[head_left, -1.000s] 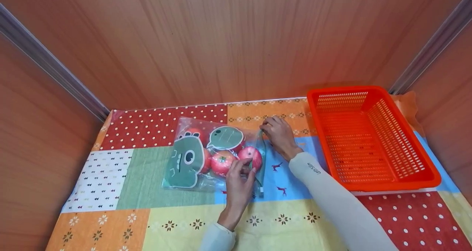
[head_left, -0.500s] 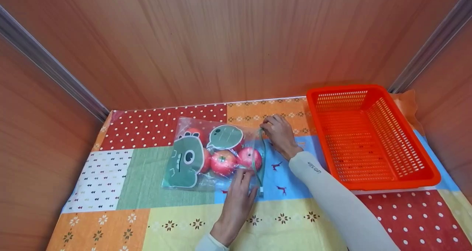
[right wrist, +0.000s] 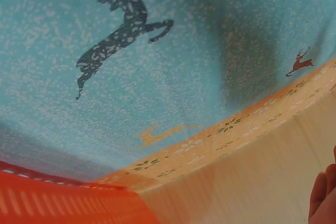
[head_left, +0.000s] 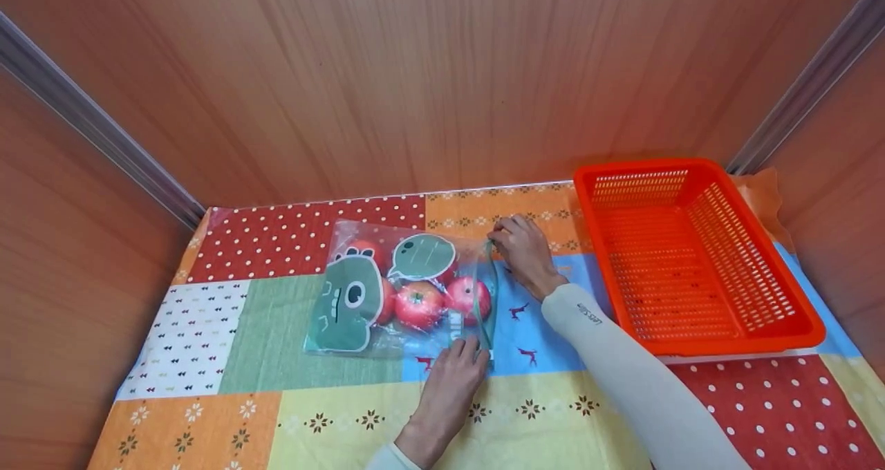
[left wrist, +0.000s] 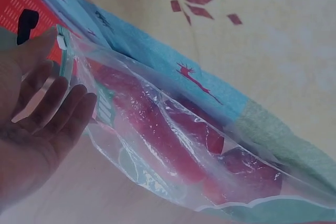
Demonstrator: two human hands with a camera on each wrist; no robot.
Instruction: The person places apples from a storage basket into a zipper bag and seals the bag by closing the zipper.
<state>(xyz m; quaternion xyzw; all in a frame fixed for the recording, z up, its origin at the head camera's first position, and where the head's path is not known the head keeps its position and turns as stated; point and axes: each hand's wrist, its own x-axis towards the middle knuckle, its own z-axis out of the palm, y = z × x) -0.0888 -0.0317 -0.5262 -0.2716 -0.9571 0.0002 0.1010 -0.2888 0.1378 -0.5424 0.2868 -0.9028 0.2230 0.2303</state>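
A clear zip bag [head_left: 387, 345] with green cartoon dinosaur prints lies flat, several red apples [head_left: 419, 305] inside. Its mouth, edged by a green zip strip [head_left: 487, 276], faces right. My right hand [head_left: 523, 254] pinches the far corner of that mouth. At the near corner is my left hand [head_left: 448, 390], its fingertips on the bag's edge. In the left wrist view the left thumb tip lies beside the white zip slider [left wrist: 62, 42], with the other fingers [left wrist: 79, 109] curled at the mouth. Only a few fingertips of the right hand [right wrist: 323, 198] show in the right wrist view.
An orange-red plastic basket [head_left: 681, 276] with slotted walls stands to the right of the right forearm. Beneath everything lies a patchwork cloth [head_left: 276, 332]. Wood-grain panels [head_left: 442, 90] enclose the back and both sides.
My left hand has slid from over the rightmost apple toward the bag's near corner, uncovering that apple and the print beside it. My right hand stays at the far corner.
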